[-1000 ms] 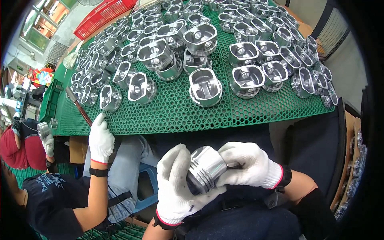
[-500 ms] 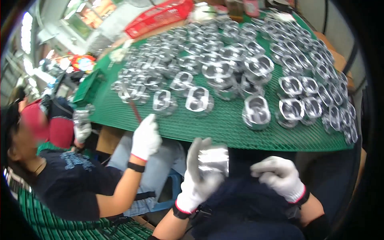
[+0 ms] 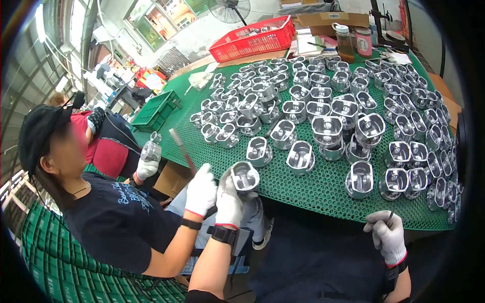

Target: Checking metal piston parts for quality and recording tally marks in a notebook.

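1. The piston (image 3: 245, 177) is in your left hand (image 3: 230, 199), held up at the near edge of the table (image 3: 303, 189), its hollow underside facing you. Your gloved fingers are clamped on its skirt from below.
2. It looks like solid cast metal: probably heavy for its size, stiff, and smooth enough to slip in a cloth glove. Hold it by the skirt walls, thumb opposite fingers, and keep off the polished crown.
3. Your right hand (image 3: 388, 235) is low by your lap, well apart from the piston, fingers closed on a thin tool (image 3: 390, 216); most of it is hidden.
4. Just beside your left hand, a co-worker's gloved hand (image 3: 200, 191) holds a slim rod (image 3: 183, 150); that person's other hand (image 3: 147, 166) grips a second piston (image 3: 151, 150).
5. The table wears a green mesh mat, which should stop parts sliding. Many pistons (image 3: 328, 121) stand close together on it, some stacked.
6. At the far end sit a red basket (image 3: 252, 39), papers and jars (image 3: 353, 43). A green crate (image 3: 154, 108) is to the left, and a fan (image 3: 230, 9) beyond.
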The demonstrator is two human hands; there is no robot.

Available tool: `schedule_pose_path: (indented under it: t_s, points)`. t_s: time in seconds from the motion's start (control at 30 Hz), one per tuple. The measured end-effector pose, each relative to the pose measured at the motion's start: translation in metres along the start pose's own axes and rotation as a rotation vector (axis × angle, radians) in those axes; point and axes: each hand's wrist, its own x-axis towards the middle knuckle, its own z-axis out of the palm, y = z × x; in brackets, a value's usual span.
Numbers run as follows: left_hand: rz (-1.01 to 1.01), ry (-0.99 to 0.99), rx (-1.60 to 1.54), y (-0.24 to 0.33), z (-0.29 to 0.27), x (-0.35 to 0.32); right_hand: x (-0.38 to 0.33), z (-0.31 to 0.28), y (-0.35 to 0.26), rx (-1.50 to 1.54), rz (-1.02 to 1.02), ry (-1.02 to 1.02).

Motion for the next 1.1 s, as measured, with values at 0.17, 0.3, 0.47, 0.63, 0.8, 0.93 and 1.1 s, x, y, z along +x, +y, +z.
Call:
schedule_pose_path:
  t_s: [0.17,0.3,0.47,0.63,0.8,0.93,1.1]
  points:
    - [-0.020,0.193,0.027,0.009,-0.031,0.040,0.012,-0.014,0.004,0.004,-0.063,0.060]
    - [0.016,0.271,0.001,0.010,-0.072,0.104,0.018,-0.022,0.010,0.013,-0.071,0.085]
    - [0.192,0.480,0.074,0.016,-0.101,0.154,0.015,-0.019,0.016,-0.135,-0.064,0.095]
    - [0.351,0.528,0.522,0.005,-0.140,0.198,0.016,-0.019,0.024,-0.163,-0.080,0.123]
    - [0.452,0.671,0.811,0.015,-0.129,0.196,0.017,-0.020,0.029,-0.160,-0.043,0.199]
    - [0.884,0.602,1.249,0.027,-0.083,0.172,0.019,-0.020,0.028,-0.177,-0.037,0.200]
    - [0.773,0.092,1.376,0.035,-0.032,0.164,0.018,-0.021,0.027,-0.158,-0.011,0.199]
